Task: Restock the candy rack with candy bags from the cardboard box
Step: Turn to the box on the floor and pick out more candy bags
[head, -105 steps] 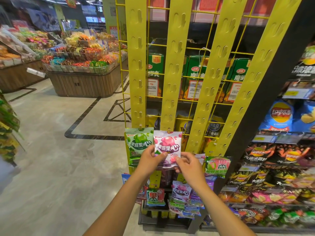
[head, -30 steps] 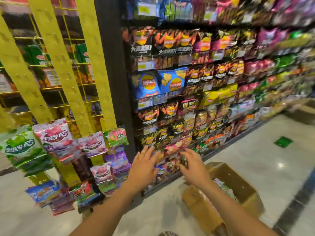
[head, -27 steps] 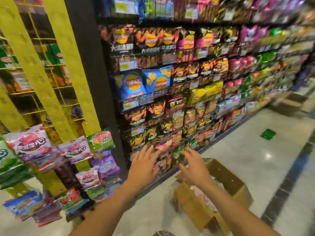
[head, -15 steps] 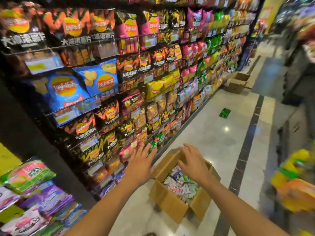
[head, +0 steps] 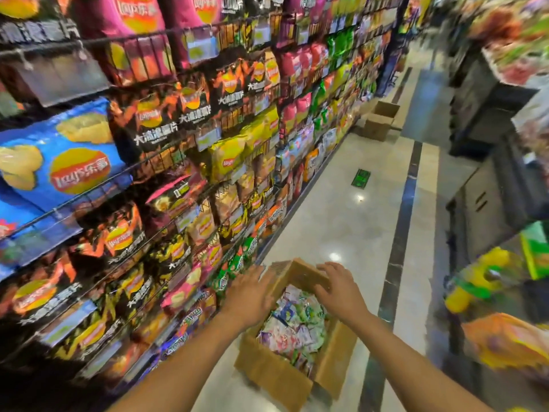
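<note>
An open cardboard box (head: 267, 373) stands on the shop floor below me, filled with small candy bags (head: 294, 325) in white, green and purple. My left hand (head: 248, 295) hovers over the box's left rim with fingers straight and spread, holding nothing. My right hand (head: 338, 288) hangs over the box's far flap, fingers relaxed and slightly bent, also empty. The candy rack is out of view.
Tall wire shelves of chip bags (head: 154, 162) fill the left side, close to the box. A second cardboard box (head: 378, 120) sits farther down the aisle. Dark display units with goods (head: 490, 203) line the right side. A tiled aisle floor (head: 341, 209) runs between them.
My view has swung right, away from the yellow candy rack where I hung a pink bag, to the aisle. Both empty hands have come down over the box.
</note>
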Tool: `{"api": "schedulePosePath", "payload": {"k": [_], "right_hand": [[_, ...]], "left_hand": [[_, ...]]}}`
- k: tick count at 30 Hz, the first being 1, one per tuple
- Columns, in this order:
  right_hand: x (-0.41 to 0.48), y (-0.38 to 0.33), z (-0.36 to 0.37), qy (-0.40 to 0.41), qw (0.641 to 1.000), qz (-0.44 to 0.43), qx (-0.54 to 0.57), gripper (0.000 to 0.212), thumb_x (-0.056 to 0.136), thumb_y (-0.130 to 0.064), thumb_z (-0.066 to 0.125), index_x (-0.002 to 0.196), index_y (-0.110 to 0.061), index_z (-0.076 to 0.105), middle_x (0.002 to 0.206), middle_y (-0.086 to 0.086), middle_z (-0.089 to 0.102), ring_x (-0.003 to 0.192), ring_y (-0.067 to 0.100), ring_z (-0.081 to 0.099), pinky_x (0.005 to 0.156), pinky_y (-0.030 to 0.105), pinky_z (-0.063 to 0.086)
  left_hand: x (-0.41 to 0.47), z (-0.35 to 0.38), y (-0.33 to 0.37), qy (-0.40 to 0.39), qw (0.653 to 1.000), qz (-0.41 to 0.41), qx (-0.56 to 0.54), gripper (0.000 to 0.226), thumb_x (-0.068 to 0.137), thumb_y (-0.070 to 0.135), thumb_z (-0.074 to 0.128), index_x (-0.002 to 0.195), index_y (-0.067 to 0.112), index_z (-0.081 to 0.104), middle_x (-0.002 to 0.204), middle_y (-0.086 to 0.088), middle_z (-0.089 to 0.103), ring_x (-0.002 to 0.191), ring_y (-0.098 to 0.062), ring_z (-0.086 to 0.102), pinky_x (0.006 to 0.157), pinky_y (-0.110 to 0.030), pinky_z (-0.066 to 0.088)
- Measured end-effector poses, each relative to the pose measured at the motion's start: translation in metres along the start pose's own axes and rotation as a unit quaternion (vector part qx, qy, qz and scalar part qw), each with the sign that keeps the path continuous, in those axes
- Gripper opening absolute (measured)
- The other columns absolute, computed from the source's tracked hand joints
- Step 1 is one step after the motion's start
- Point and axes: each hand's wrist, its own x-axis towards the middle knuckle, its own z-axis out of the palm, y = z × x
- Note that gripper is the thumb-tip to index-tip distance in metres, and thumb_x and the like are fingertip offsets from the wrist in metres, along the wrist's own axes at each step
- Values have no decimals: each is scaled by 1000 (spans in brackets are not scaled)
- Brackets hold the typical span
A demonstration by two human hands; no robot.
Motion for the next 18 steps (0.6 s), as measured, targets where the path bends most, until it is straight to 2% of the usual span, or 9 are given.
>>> {"api": "schedulePosePath", "payload": {"k": [3, 7, 10, 14, 16, 18], "right_hand": [[21, 18, 5, -18, 1000, 17, 10, 57, 89, -47, 55, 142, -26, 53, 143, -3, 53, 130, 21, 50, 111, 41, 44], [53, 48, 13, -42, 998, 32, 27, 53, 94, -39, 60, 144, -23, 52, 143, -1, 52, 131, 20, 49, 111, 40, 44], [80, 78, 21, -65, 997, 43, 29, 50, 94, -42, 60, 141, -27, 54, 142, -4, 52, 131, 19, 49, 109, 43, 45], [127, 122, 33, -109, 991, 60, 43, 55, 90, -59, 46, 138, -33, 54, 139, -9, 56, 124, 14, 54, 102, 43, 50], [151, 144, 41, -136, 988, 56, 41, 57, 89, -59, 45, 137, -31, 54, 137, -7, 58, 121, 15, 56, 100, 42, 50], [176, 163, 49, -157, 986, 47, 25, 50, 93, -48, 56, 139, -28, 55, 139, -4, 56, 123, 17, 55, 101, 37, 48]], "left_hand": [[28, 9, 3, -21, 1000, 7, -7, 66, 106, 41, 50, 164, 29, 19, 172, -5, 18, 160, -28, 12, 128, -49, 17], [67, 23, 10, -41, 999, 9, -16, 78, 106, 37, 51, 166, 38, 0, 174, -6, 13, 160, -31, 13, 126, -50, 20], [100, 41, 15, -63, 998, -7, -19, 74, 106, 40, 50, 166, 34, 7, 173, -7, 16, 159, -30, 17, 125, -50, 22], [146, 77, 18, -100, 993, -60, -31, 63, 103, 43, 45, 161, 29, 24, 160, -12, 34, 148, -36, 34, 116, -48, 38], [169, 105, 15, -121, 987, -91, -46, 64, 100, 47, 38, 161, 32, 22, 163, -10, 33, 152, -36, 31, 120, -49, 35], [189, 129, 13, -145, 981, -115, -53, 72, 99, 51, 38, 165, 33, 13, 172, -7, 19, 160, -30, 16, 128, -46, 21]]}}
